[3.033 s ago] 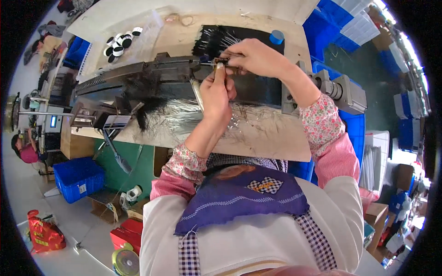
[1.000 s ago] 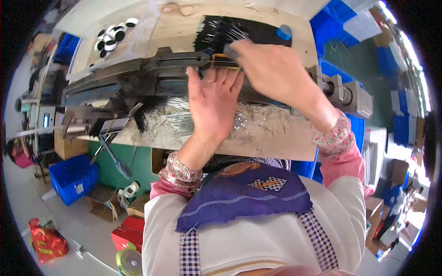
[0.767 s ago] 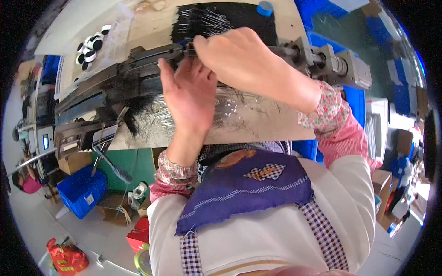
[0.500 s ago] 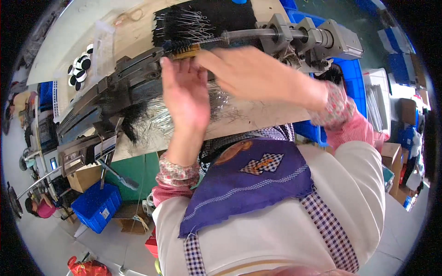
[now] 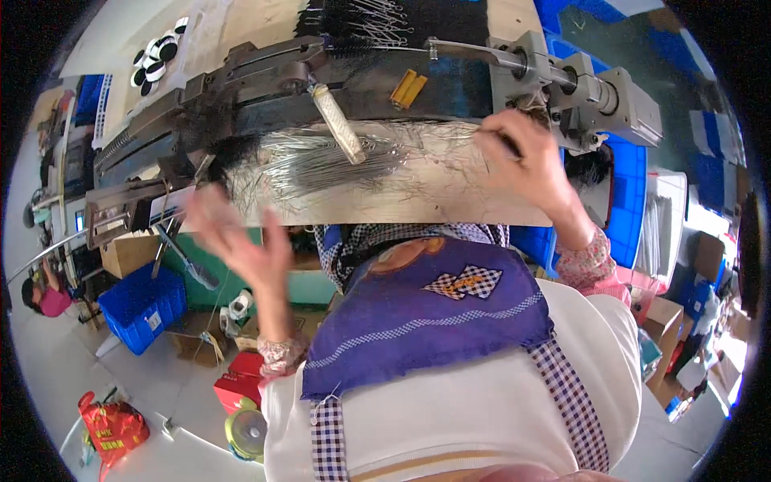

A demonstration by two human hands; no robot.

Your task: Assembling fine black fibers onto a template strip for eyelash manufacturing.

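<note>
My left hand [image 5: 241,245] is blurred, with its thumb and fingers apart, near a tuft of black bristles [image 5: 234,157] at the bench's left front. My right hand [image 5: 526,165] has curled fingers by the bench's right end; a dark patch shows between them, too smeared to name. A yellow brass-coloured grooved block [image 5: 409,88] lies on the machine bed [image 5: 361,95], apart from both hands. A lever with a pale wrapped grip [image 5: 337,124] points toward me over a pile of thin metal wires [image 5: 321,165]. A thin wire spans the machine behind the block.
A motor and shaft unit [image 5: 598,95] stands at the right end. Twisted wires with looped ends [image 5: 377,22] lie on a black cloth at the back. Black-and-white round caps [image 5: 152,60] sit at the back left. Blue crates [image 5: 622,173] stand on the right.
Both hands have left the yellow block, the left toward me and leftward, the right rightward. The black brush at the block is no longer there. The wrapped lever now shows, and the view has shifted.
</note>
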